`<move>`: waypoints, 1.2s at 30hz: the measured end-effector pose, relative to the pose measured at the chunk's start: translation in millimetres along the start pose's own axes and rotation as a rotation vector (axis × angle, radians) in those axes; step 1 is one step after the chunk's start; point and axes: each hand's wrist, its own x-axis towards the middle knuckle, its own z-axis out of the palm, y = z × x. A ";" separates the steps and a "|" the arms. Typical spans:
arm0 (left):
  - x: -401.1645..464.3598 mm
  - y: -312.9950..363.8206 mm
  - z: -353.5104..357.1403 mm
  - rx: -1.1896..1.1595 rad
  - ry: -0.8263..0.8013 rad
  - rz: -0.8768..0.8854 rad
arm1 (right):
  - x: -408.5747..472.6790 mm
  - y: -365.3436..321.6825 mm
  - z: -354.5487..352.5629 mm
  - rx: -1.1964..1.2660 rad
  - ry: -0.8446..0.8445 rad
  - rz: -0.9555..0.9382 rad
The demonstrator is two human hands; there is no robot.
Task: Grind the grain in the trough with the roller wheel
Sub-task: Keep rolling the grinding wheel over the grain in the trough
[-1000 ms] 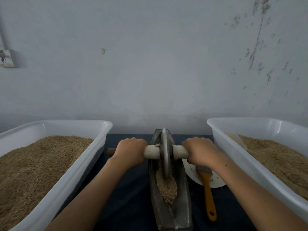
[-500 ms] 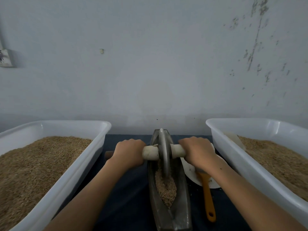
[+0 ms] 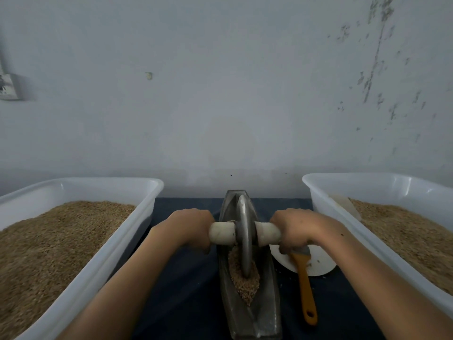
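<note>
**Both hands on the axle, wheel standing in the grain**

1. Nearest us, our two bare forearms reach forward over the dark table (image 3: 186, 290).

2. Trough (image 3: 263, 312): a long, narrow metal vessel running straight away from us down the middle of the table, its near end at the bottom edge of the view. Grain (image 3: 245, 285) lies in its channel as a tapering heap whose point faces us.

3. Brush (image 3: 305, 285): an orange handle lying just right of the trough, its bristle end partly hidden under our right hand and resting on a white plate (image 3: 318, 265).

4. Wheel (image 3: 245, 239): a thin metal disc standing upright on edge in the trough, its lower rim sunk in the far part of the grain.

5. Axle (image 3: 221, 236): a pale cylinder passing through the wheel's centre, level, crossing the trough.

6. Left hand (image 3: 188, 229): fingers curled over the axle's left end, gripping it.

7. Right hand (image 3: 299, 229): fingers curled round the right end, gripping it likewise.

8. Left tub (image 3: 93, 273) and right tub (image 3: 343, 207): white plastic, flanking the trough, each holding brown grain.

9. Farthest, a pale wall (image 3: 220, 94), scuffed at upper right.
</note>
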 end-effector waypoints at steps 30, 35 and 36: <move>10.5 6.0 18.3 0.102 0.465 -0.080 | 17.8 -4.2 23.6 -0.019 0.480 0.053; 9.8 0.0 10.4 0.082 0.231 -0.055 | 15.5 -1.8 13.3 -0.098 0.325 -0.010; 8.3 -1.3 7.5 0.065 0.155 -0.052 | 13.8 -1.7 10.7 -0.096 0.266 -0.029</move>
